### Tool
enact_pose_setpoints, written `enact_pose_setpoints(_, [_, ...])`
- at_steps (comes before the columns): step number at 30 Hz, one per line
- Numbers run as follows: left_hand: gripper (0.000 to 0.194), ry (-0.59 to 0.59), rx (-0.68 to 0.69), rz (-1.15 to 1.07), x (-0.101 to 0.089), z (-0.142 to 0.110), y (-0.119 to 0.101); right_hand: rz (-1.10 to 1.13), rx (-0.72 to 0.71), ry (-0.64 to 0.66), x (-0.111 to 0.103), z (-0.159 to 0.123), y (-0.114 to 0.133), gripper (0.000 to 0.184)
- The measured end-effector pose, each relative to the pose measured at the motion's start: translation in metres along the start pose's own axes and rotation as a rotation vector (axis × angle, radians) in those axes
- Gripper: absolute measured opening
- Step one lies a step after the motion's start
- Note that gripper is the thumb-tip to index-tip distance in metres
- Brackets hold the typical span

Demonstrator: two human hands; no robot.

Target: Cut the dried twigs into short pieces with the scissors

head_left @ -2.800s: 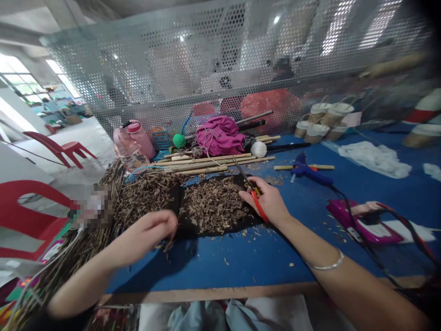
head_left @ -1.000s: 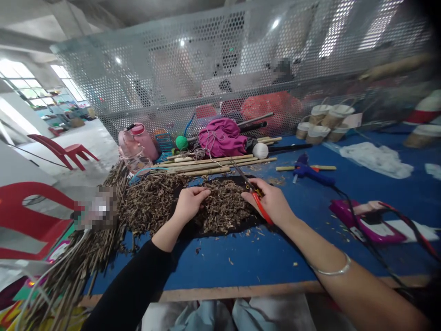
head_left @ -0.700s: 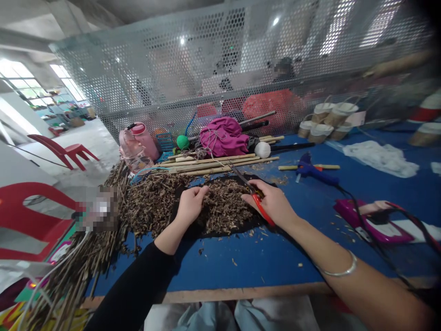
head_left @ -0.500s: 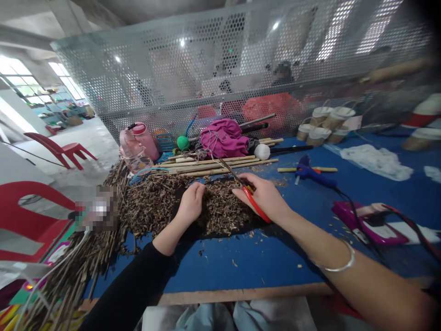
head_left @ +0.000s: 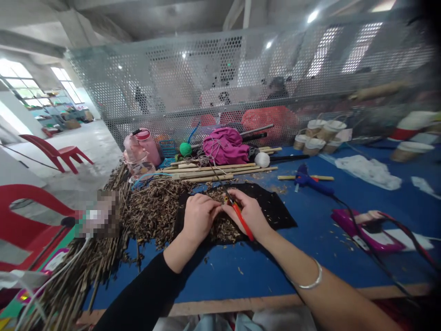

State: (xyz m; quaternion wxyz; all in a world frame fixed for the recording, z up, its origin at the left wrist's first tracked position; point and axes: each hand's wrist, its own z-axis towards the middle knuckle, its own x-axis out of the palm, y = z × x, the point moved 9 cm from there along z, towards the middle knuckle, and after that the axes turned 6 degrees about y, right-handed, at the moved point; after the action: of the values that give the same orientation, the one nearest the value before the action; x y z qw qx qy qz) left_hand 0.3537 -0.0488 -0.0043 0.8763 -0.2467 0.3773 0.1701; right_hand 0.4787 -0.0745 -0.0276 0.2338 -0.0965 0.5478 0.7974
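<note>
My right hand (head_left: 251, 214) is wrapped round a pair of scissors with red handles (head_left: 243, 222); their long blades point up and away to the left. My left hand (head_left: 197, 218) meets it, fingertips pinched together close to my right thumb. Whatever the left fingers pinch is too small or hidden to make out. Both hands are over a heap of dried brown plant pieces (head_left: 223, 231), lying on a black cloth (head_left: 280, 211). A second, darker heap of dried plant bits (head_left: 153, 207) lies left of my left hand.
Bamboo sticks (head_left: 220, 171) lie behind the heaps, near a magenta cloth bundle (head_left: 225, 146) and a pink bottle (head_left: 150, 148). A blue glue gun (head_left: 312, 182) and a purple device with cables (head_left: 365, 230) are at right. Long stalks (head_left: 89, 257) crowd the table's left edge.
My left hand came from the left side to the heap and now meets my right hand. The right hand moved left with the scissors, and more black cloth shows at right.
</note>
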Motion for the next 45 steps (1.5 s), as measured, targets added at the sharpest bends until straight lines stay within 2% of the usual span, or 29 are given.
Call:
enact_pose_setpoints(4, [0.020, 0.007, 0.087, 0.089, -0.001, -0.001, -0.015, 0.009, 0.035, 0.012, 0.001, 0.000, 0.002, 0.030])
enact_pose_setpoints(7, [0.021, 0.004, 0.100, 0.112, -0.002, -0.001, -0.020, 0.010, 0.038, 0.030, 0.000, 0.001, 0.007, 0.027])
enact_pose_setpoints(10, [0.020, -0.016, 0.086, 0.075, -0.004, -0.001, -0.020, 0.000, 0.022, 0.024, -0.003, 0.001, 0.010, 0.027])
enact_pose_setpoints(16, [0.019, 0.031, 0.043, -0.081, 0.000, -0.004, -0.020, 0.016, -0.003, -0.056, -0.011, 0.000, 0.013, 0.027])
enact_pose_setpoints(20, [0.018, 0.001, -0.009, -0.103, -0.002, -0.006, -0.018, 0.029, -0.011, -0.057, -0.010, -0.002, 0.018, 0.026])
enact_pose_setpoints(29, [0.016, -0.028, -0.013, -0.191, -0.003, -0.009, -0.019, 0.029, 0.010, -0.075, -0.008, -0.006, 0.012, 0.030])
enact_pose_setpoints(31, [0.016, -0.035, -0.085, -0.278, -0.001, -0.009, -0.011, -0.017, 0.013, -0.061, -0.010, -0.006, 0.012, 0.031])
enact_pose_setpoints(35, [0.021, -0.051, -0.460, -0.658, 0.013, -0.014, 0.025, -0.236, 0.022, -0.017, -0.017, -0.006, 0.014, 0.043])
enact_pose_setpoints(37, [0.025, -0.061, -0.584, -0.863, 0.022, -0.018, 0.036, -0.336, -0.031, 0.031, -0.016, -0.006, 0.020, 0.052])
enact_pose_setpoints(40, [0.027, -0.082, -0.605, -1.011, 0.025, -0.018, 0.042, -0.414, -0.113, 0.133, -0.005, -0.006, 0.026, 0.058])
enact_pose_setpoints(45, [0.027, -0.044, -0.554, -1.057, 0.029, -0.018, 0.040, -0.418, -0.182, 0.237, 0.009, -0.008, 0.029, 0.061])
